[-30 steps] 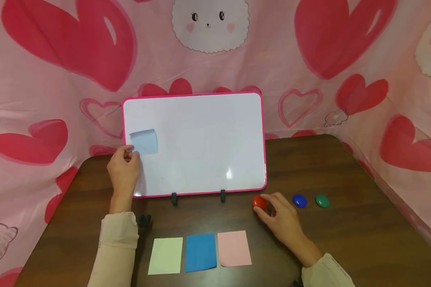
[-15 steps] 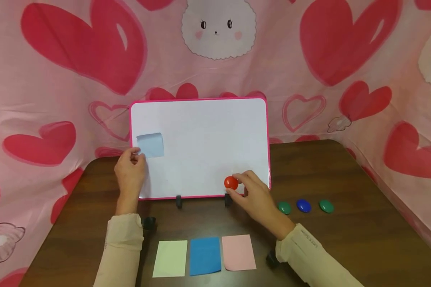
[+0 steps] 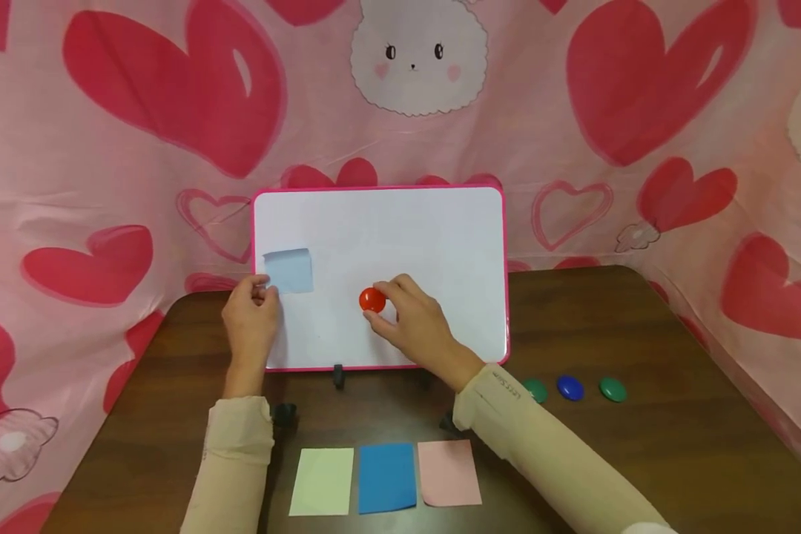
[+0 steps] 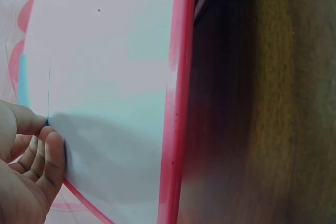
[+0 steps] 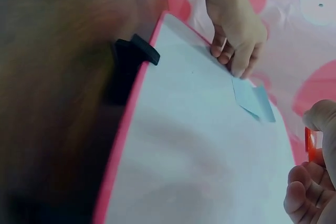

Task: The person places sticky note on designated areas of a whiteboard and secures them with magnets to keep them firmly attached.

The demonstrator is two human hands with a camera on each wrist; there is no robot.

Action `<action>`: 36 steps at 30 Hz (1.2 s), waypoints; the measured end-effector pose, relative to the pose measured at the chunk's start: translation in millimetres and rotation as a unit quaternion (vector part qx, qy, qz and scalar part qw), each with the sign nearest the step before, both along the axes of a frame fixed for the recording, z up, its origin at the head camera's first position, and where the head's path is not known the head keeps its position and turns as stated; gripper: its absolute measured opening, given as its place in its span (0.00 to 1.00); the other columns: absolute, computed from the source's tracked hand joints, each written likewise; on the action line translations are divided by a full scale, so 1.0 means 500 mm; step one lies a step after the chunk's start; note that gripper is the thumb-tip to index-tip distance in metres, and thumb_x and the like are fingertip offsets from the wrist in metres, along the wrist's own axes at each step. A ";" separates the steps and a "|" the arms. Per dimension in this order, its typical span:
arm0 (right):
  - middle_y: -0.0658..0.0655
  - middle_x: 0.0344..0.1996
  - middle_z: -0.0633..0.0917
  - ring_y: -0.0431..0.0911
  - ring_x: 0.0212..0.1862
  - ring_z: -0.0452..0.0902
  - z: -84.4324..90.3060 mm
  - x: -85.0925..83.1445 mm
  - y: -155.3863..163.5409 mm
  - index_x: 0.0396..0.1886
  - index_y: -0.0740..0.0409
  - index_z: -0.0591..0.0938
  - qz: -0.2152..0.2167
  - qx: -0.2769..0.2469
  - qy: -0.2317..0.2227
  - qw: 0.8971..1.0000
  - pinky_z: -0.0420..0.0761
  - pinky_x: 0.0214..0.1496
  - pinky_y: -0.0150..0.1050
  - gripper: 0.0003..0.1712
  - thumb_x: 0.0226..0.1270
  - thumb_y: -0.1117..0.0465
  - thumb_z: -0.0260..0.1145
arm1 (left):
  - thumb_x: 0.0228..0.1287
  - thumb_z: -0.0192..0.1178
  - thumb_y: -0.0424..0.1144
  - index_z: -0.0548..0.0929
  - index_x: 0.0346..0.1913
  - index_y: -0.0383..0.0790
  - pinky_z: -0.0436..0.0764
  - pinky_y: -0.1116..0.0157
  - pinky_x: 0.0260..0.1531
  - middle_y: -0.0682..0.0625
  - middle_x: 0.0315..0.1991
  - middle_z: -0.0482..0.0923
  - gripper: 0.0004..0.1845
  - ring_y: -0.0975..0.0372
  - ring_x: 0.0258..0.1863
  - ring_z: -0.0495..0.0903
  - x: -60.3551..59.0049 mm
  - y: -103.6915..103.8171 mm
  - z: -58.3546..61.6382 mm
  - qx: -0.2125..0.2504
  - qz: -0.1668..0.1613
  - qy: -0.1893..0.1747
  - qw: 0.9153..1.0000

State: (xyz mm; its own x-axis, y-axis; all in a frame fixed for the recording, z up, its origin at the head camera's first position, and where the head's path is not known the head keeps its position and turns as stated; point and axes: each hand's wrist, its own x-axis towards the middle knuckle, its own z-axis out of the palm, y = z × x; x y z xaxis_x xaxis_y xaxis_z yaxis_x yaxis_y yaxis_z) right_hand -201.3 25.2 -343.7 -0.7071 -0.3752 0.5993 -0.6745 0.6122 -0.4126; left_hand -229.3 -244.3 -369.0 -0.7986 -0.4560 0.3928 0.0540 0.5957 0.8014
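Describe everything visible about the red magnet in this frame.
The red magnet is a small, round, glossy button that looks like plastic. The right hand pinches it between thumb and fingertips, in front of the lower middle of the whiteboard; whether it touches the board cannot be told. It sits right of the pale blue note. In the right wrist view only a red sliver shows by the fingers.

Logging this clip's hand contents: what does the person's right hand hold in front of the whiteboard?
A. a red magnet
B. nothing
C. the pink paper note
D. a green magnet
A. The right hand pinches a red magnet in front of the whiteboard, right of the light blue note that the left hand holds at its corner.
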 end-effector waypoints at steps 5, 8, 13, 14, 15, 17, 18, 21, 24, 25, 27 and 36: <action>0.54 0.44 0.79 0.43 0.41 0.78 0.011 -0.025 -0.049 0.56 0.60 0.82 -0.003 0.024 0.001 1.000 0.83 0.44 0.33 0.24 0.64 0.54 0.74 | 0.70 0.57 0.35 0.83 0.53 0.31 0.75 0.54 0.45 0.37 0.41 0.81 0.15 0.48 0.40 0.77 0.000 -0.002 -0.001 0.000 -0.005 0.008 1.000; 0.54 0.45 0.79 0.42 0.40 0.79 0.013 -0.038 -0.073 0.56 0.59 0.82 -0.006 0.042 0.008 0.999 0.83 0.44 0.33 0.25 0.64 0.53 0.74 | 0.69 0.57 0.35 0.83 0.52 0.31 0.74 0.53 0.45 0.37 0.40 0.81 0.14 0.48 0.40 0.77 -0.001 -0.002 -0.001 -0.003 -0.007 0.012 1.000; 0.55 0.45 0.79 0.43 0.39 0.79 0.020 -0.057 -0.108 0.55 0.60 0.82 0.000 0.063 0.048 0.997 0.83 0.43 0.32 0.24 0.65 0.52 0.74 | 0.69 0.57 0.34 0.83 0.52 0.30 0.75 0.53 0.45 0.37 0.40 0.81 0.14 0.48 0.40 0.77 -0.002 0.001 0.001 -0.002 -0.008 0.010 1.000; 0.55 0.45 0.79 0.43 0.39 0.79 0.022 -0.062 -0.114 0.55 0.60 0.82 0.001 0.066 0.054 0.996 0.83 0.44 0.32 0.24 0.65 0.52 0.74 | 0.69 0.57 0.35 0.83 0.52 0.30 0.75 0.53 0.45 0.37 0.40 0.81 0.14 0.47 0.40 0.77 -0.002 0.001 0.001 0.000 -0.008 0.007 1.000; 0.55 0.45 0.79 0.43 0.39 0.79 0.024 -0.066 -0.120 0.55 0.60 0.82 0.002 0.067 0.059 0.996 0.83 0.44 0.32 0.24 0.65 0.52 0.74 | 0.70 0.57 0.35 0.83 0.53 0.31 0.75 0.53 0.46 0.37 0.41 0.81 0.15 0.48 0.40 0.77 -0.001 0.001 0.001 0.003 -0.009 0.001 1.000; 0.56 0.45 0.79 0.43 0.39 0.80 0.028 -0.076 -0.131 0.55 0.60 0.82 0.005 0.068 0.062 0.996 0.83 0.45 0.33 0.25 0.64 0.52 0.74 | 0.70 0.58 0.36 0.83 0.54 0.31 0.76 0.53 0.46 0.37 0.42 0.80 0.15 0.48 0.41 0.76 0.000 0.000 0.001 0.009 -0.010 -0.010 1.000; 0.56 0.45 0.79 0.43 0.40 0.80 0.030 -0.080 -0.137 0.56 0.60 0.81 0.006 0.068 0.061 0.996 0.83 0.45 0.33 0.25 0.64 0.52 0.74 | 0.71 0.58 0.36 0.82 0.55 0.31 0.77 0.53 0.47 0.37 0.42 0.80 0.15 0.48 0.41 0.76 0.001 0.000 0.002 0.011 -0.011 -0.015 1.000; 0.56 0.46 0.79 0.43 0.41 0.80 0.034 -0.095 -0.153 0.57 0.60 0.81 0.007 0.073 0.056 0.996 0.83 0.47 0.33 0.25 0.65 0.53 0.74 | 0.72 0.57 0.37 0.82 0.56 0.32 0.77 0.53 0.47 0.38 0.43 0.80 0.16 0.48 0.42 0.76 0.003 -0.001 0.003 0.012 -0.010 -0.024 1.000; 0.56 0.46 0.79 0.43 0.41 0.80 0.038 -0.111 -0.168 0.57 0.60 0.80 0.003 0.087 0.057 0.995 0.82 0.47 0.32 0.24 0.66 0.52 0.72 | 0.71 0.57 0.36 0.82 0.54 0.31 0.76 0.53 0.46 0.37 0.41 0.80 0.15 0.48 0.41 0.76 0.003 -0.002 0.004 0.006 -0.009 -0.013 1.000; 0.57 0.46 0.79 0.43 0.40 0.80 0.039 -0.117 -0.173 0.57 0.60 0.80 0.002 0.093 0.060 0.994 0.82 0.47 0.32 0.24 0.67 0.52 0.72 | 0.71 0.57 0.36 0.83 0.54 0.31 0.75 0.53 0.45 0.37 0.41 0.80 0.15 0.48 0.40 0.76 0.003 -0.002 0.003 0.006 -0.009 -0.011 1.000; 0.57 0.45 0.79 0.43 0.39 0.80 0.043 -0.126 -0.183 0.56 0.60 0.80 0.000 0.106 0.064 0.992 0.82 0.47 0.32 0.23 0.69 0.51 0.70 | 0.70 0.58 0.35 0.83 0.53 0.31 0.75 0.54 0.45 0.37 0.41 0.80 0.14 0.48 0.40 0.76 0.003 -0.002 0.003 0.005 -0.010 -0.006 1.000; 0.57 0.45 0.80 0.44 0.39 0.79 0.049 -0.155 -0.228 0.57 0.62 0.80 -0.015 0.179 0.065 0.982 0.83 0.46 0.34 0.23 0.72 0.50 0.66 | 0.70 0.58 0.34 0.83 0.54 0.30 0.76 0.53 0.45 0.37 0.40 0.80 0.14 0.48 0.40 0.76 0.004 -0.003 0.004 0.002 -0.010 -0.001 1.000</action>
State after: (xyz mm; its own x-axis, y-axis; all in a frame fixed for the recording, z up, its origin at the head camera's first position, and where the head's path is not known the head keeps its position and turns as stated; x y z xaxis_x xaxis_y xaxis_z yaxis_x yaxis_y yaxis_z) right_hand -278.8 -88.8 -319.4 -0.6469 -0.5592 0.5185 -0.6873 0.7221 -0.0786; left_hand -227.3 -245.7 -366.8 -0.8086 -0.4417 0.3887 0.0641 0.5905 0.8045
